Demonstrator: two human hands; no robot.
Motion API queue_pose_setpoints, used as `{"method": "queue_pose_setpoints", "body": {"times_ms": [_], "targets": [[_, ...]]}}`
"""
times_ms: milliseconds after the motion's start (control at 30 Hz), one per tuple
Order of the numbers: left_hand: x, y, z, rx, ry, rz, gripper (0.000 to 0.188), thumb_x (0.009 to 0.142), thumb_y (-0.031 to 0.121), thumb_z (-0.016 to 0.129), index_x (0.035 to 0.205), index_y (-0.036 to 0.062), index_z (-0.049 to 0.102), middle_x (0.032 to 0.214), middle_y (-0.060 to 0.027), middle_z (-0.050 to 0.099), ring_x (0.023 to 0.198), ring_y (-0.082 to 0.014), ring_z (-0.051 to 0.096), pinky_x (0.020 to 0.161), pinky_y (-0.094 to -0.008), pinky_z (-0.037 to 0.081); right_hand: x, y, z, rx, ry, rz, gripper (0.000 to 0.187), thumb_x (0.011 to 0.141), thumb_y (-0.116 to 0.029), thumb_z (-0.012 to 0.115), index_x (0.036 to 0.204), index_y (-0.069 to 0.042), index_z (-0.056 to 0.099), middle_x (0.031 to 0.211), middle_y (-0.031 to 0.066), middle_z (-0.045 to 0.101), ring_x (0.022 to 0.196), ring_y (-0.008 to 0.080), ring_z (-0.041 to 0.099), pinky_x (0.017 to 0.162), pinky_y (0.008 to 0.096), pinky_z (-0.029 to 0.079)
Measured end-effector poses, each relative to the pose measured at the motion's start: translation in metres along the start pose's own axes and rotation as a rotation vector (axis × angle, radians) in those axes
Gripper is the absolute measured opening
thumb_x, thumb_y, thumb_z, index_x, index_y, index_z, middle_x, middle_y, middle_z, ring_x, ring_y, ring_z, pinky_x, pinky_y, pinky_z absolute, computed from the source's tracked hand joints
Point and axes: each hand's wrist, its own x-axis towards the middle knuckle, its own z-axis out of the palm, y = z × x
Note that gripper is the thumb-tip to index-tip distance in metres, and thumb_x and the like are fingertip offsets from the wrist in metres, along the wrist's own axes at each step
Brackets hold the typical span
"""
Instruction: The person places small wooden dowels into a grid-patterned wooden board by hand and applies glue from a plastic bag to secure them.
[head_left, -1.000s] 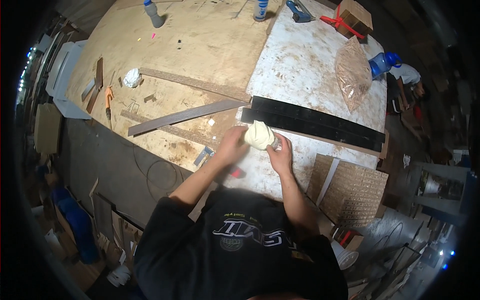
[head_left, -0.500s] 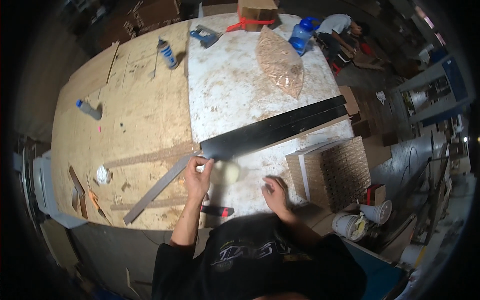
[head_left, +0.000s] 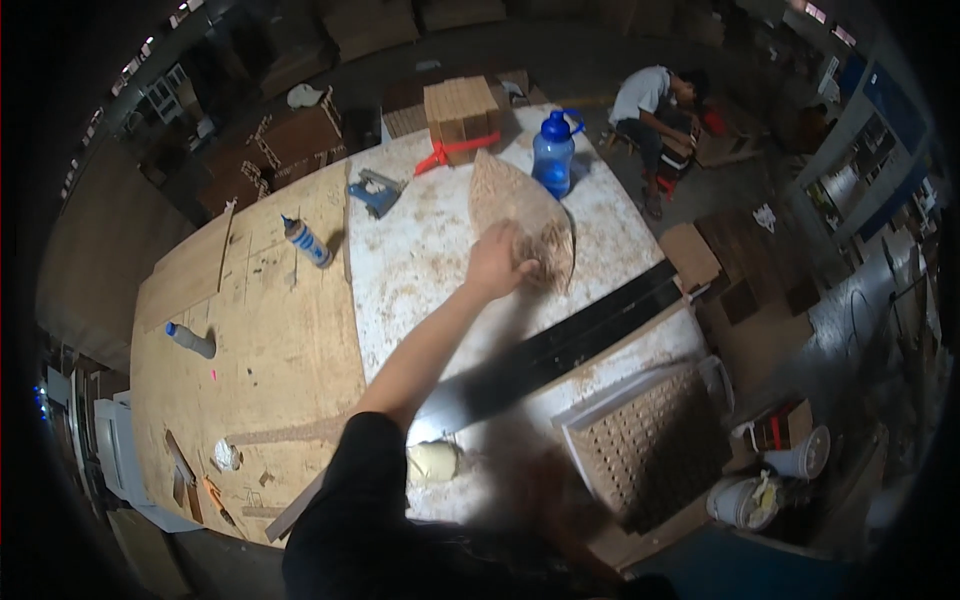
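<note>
My left hand (head_left: pixel 497 262) reaches far over the white worktop to a clear bag (head_left: pixel 513 194) full of small tan pieces, perhaps wooden dowels. Its fingers curl in at the bag's near end, where the tips are hidden among the pieces. Dark and smeared, my right hand (head_left: pixel 545 485) is low by the left edge of a box-like piece with a panel full of holes (head_left: pixel 640 430); its fingers cannot be made out. A long black board (head_left: pixel 570 340) lies between the bag and this piece. Beside my left upper arm sits a pale cream roll (head_left: pixel 433 463).
A blue water jug (head_left: pixel 555 155), a stack of wooden pieces (head_left: pixel 460 110) with red straps and a blue staple gun (head_left: pixel 376 192) stand at the far side. Glue bottles (head_left: pixel 307 242) occupy the left table. White buckets (head_left: pixel 742 500) are at right; a seated person (head_left: pixel 650 110) works beyond.
My left hand has left the black board's near end and stretched forward to the bag. The view has tilted up. The box-like piece now shows its holed panel facing up.
</note>
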Motion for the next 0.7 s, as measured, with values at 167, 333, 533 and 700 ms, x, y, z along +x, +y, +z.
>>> {"method": "queue_pose_setpoints", "body": {"times_ms": [167,333,533,700], "targets": [[0.043,-0.022,0.049,0.054,-0.452,0.026,0.037,0.102,0.035,0.053,0.109,0.0010,0.065,0.102,-0.0265,0.069,0.103,-0.0430,0.064,0.097,-0.0516,0.048,0.016,-0.003,-0.004,-0.022,-0.011,-0.006,0.038,0.086,-0.030,0.067,0.119,-0.012,0.072,0.119,0.0169,0.068,0.119,0.0450,0.055,0.111,0.0611,0.031],[0.069,-0.053,-0.033,-0.303,-0.080,-0.285,0.038,0.106,0.032,0.045,0.103,-0.0009,0.063,0.091,-0.0270,0.067,0.085,-0.0428,0.066,0.080,-0.0519,0.051,0.024,-0.005,-0.009,-0.056,-0.010,-0.044,0.036,0.084,-0.029,0.069,0.116,-0.011,0.072,0.115,0.0149,0.069,0.114,0.0420,0.056,0.105,0.0573,0.035],[0.098,-0.072,-0.155,-0.459,0.086,-0.431,0.037,0.107,0.031,0.048,0.103,-0.0018,0.065,0.079,-0.0132,0.068,0.071,-0.0194,0.064,0.070,-0.0342,0.053,0.028,-0.006,-0.013,-0.118,0.024,-0.061,0.033,0.082,-0.027,0.070,0.111,-0.011,0.073,0.111,0.0125,0.070,0.108,0.0386,0.059,0.099,0.0526,0.040],[0.049,-0.044,-0.168,-0.302,-0.121,-0.114,0.033,0.100,0.028,0.051,0.100,0.0008,0.070,0.098,-0.0208,0.069,0.095,-0.0345,0.067,0.087,-0.0467,0.051,0.024,-0.009,-0.014,-0.166,0.046,-0.081,0.031,0.080,-0.025,0.072,0.108,-0.011,0.074,0.108,0.0105,0.070,0.102,0.0357,0.060,0.094,0.0487,0.045]]}}
